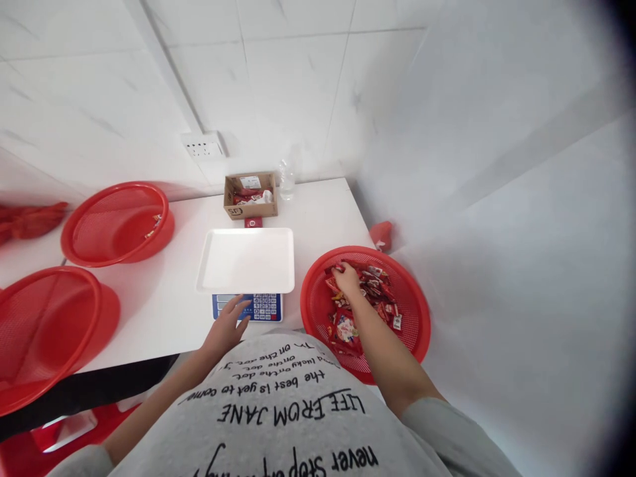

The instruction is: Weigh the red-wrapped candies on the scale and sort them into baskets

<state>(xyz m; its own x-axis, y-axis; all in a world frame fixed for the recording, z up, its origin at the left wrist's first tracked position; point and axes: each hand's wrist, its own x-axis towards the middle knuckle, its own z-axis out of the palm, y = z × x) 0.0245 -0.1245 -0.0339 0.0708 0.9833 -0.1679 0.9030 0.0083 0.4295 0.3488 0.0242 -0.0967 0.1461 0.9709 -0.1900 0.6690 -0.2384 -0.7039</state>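
A scale with a white tray [246, 260] and a blue keypad [263, 307] stands at the table's near edge. My left hand [227, 326] lies with its fingers stretched out on the left part of the keypad, holding nothing. My right hand [346, 280] reaches into a red mesh basket [318, 291] to the right of the scale. Its fingers are curled down among several red snack packets [375, 291]; what they grip is hidden.
Two more red mesh baskets [116, 222] [44, 328] sit on the left of the white table [163, 298]. A small cardboard box [251, 194] with packets and a clear bottle [287, 177] stand at the back by the tiled wall. A red stool [381, 234] shows behind the right basket.
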